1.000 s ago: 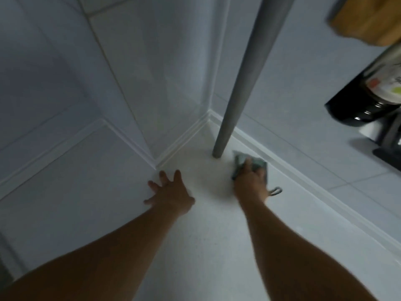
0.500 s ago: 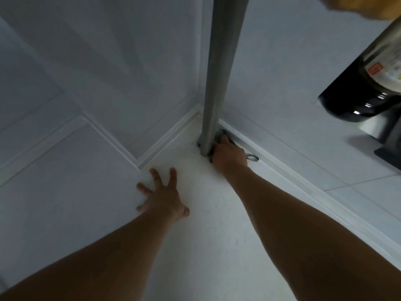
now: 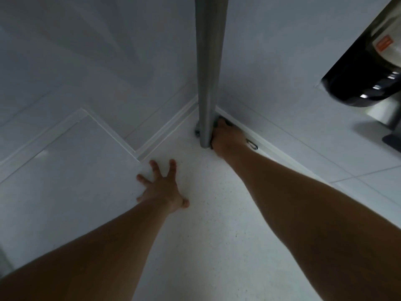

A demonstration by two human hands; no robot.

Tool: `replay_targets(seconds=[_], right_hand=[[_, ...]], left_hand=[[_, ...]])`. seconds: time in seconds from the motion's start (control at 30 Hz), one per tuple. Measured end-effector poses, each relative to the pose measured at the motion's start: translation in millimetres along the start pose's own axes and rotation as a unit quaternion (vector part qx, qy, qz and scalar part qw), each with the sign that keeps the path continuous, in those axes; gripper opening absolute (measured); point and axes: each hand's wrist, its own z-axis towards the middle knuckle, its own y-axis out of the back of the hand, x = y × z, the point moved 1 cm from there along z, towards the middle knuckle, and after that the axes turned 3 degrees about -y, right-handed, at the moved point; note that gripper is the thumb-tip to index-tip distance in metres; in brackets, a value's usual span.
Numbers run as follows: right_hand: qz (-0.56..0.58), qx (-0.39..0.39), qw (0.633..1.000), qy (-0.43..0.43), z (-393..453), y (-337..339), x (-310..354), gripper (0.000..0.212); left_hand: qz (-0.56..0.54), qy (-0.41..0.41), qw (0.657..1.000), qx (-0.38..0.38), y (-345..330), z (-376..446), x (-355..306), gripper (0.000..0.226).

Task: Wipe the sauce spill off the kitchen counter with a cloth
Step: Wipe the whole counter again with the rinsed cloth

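Note:
My right hand (image 3: 227,139) presses a grey-green cloth (image 3: 224,122) into the back corner of the white speckled counter (image 3: 206,224), right beside the foot of a grey pipe (image 3: 208,83). The hand covers most of the cloth; only a dark edge and its hanging loop (image 3: 252,144) stick out. My left hand (image 3: 161,187) lies flat on the counter with its fingers spread, nearer to me and to the left. No sauce is visible; the spot under the cloth is hidden.
White tiled walls (image 3: 86,61) meet in the corner behind the pipe. A dark bottle with a label (image 3: 366,68) stands at the right, and a dark object (image 3: 392,142) sits below it at the frame's edge.
My right hand has pushed the cloth from the open counter into the corner behind the pipe's foot. The left hand has stayed flat on the counter. The view has shifted closer.

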Motion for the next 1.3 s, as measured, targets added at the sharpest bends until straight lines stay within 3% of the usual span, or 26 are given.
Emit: replay_targets(seconds=[0.07,0.13,0.23,0.3,0.37,0.43,0.47,0.5,0.53,0.57,0.63,0.67,0.7,0.77,0.83,0.87,0.9,1.0,1.03,1.07,1.13,1.2,1.27,1.3], right_hand=[[-0.065,0.037,0.997,-0.002,6,-4,-4,0.038],[-0.097,0.004,0.995,0.007,-20,-15,-19,0.043],[-0.073,-0.077,0.994,0.007,-124,-41,-41,0.025],[-0.044,-0.041,0.998,0.025,-198,-59,-36,0.051],[-0.086,0.087,0.982,0.141,-277,-93,-14,0.051],[-0.134,0.097,0.943,0.289,-297,-99,-6,0.062],[-0.1,0.107,0.944,0.295,-286,-92,-2,0.052],[-0.037,0.065,0.967,0.245,-258,-74,-9,0.029],[0.075,0.06,0.982,0.165,-226,-45,-23,0.023],[0.108,0.025,0.989,0.094,-193,-26,-41,0.029],[-0.025,-0.006,0.997,-0.071,-141,1,-76,0.044],[-0.108,-0.011,0.987,-0.115,-127,5,-86,0.05],[-0.11,-0.04,0.982,-0.151,-123,4,-87,0.051],[-0.163,-0.049,0.979,-0.108,-146,-21,-54,0.052],[-0.085,-0.089,0.99,-0.064,-197,-52,2,0.041],[-0.063,-0.053,0.996,-0.019,-225,-70,27,0.029],[-0.041,-0.011,0.999,0.026,-261,-94,50,0.034],[0.041,0.114,0.981,0.151,-347,-132,78,0.077],[0.05,0.169,0.961,0.211,-360,-136,76,0.072],[0.095,0.116,0.969,0.194,-346,-122,58,0.057],[0.168,0.066,0.981,0.072,-292,-76,17,0.035],[0.119,0.013,0.983,-0.138,-247,-50,-21,0.046],[0.038,-0.073,0.975,-0.209,-232,-43,-30,0.057],[0.034,-0.068,0.972,-0.223,-249,-54,-12,0.051]], left_hand=[[0.006,-0.001,1.0,-0.007,0,2,-1,0.132],[0.004,0.002,1.0,-0.003,-1,2,-1,0.133],[0.012,0.001,1.0,-0.005,-2,1,1,0.134],[0.01,0.0,1.0,-0.009,-2,3,1,0.134],[0.003,0.002,1.0,-0.004,-1,3,3,0.134],[-0.01,0.007,1.0,-0.002,-1,4,5,0.134],[-0.01,0.003,1.0,-0.003,-2,5,5,0.133],[-0.008,0.001,1.0,-0.005,-2,6,7,0.133],[-0.008,-0.002,1.0,-0.005,-4,7,9,0.132],[-0.008,-0.002,1.0,-0.004,-3,9,9,0.133],[0.003,-0.006,1.0,0.003,-4,13,7,0.135],[0.022,-0.01,1.0,0.002,-6,14,8,0.136],[0.047,-0.013,0.999,0.002,-6,17,7,0.138],[0.077,-0.012,0.997,0.001,-7,18,5,0.138],[0.065,-0.013,0.998,0.004,-3,13,6,0.128],[0.048,-0.017,0.999,0.007,1,11,6,0.116],[0.034,-0.022,0.999,0.012,7,7,9,0.104],[-0.002,-0.062,0.998,0.016,18,-14,34,0.076],[-0.02,-0.07,0.997,0.004,16,-23,44,0.07],[-0.025,-0.067,0.997,-0.018,12,-37,55,0.066],[0.001,-0.042,0.998,-0.039,0,-65,68,0.068],[0.039,-0.036,0.999,-0.008,-16,-88,78,0.079],[0.062,-0.041,0.997,0.025,-36,-103,89,0.092],[0.074,-0.049,0.995,0.044,-49,-108,96,0.096]])
